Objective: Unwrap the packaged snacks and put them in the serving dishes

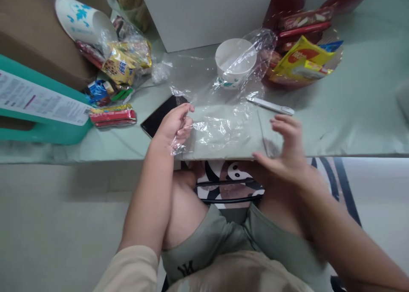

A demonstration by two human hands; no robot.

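My left hand (pixel 177 127) is closed on the left edge of a clear plastic bag (pixel 220 128), which spreads over the table in front of me. My right hand (pixel 286 145) is slightly blurred, with thumb and fingers apart, beside the bag's right side; nothing shows in its grip. Behind the bag stands a white paper cup (pixel 234 62) with blue print, clear film lying against it. A white-handled utility knife or similar slim tool (pixel 271 106) lies beyond my right hand. Partly under my left hand is a dark phone (pixel 162 115).
At the right is a bowl of snack packets (pixel 302 62). Snack packets (pixel 123 64), a red packet (pixel 113 116) and a tipped paper cup (pixel 84 21) are at left, near a teal container (pixel 41 100) and a cardboard box (pixel 35 32). A white box (pixel 207 15) stands behind.
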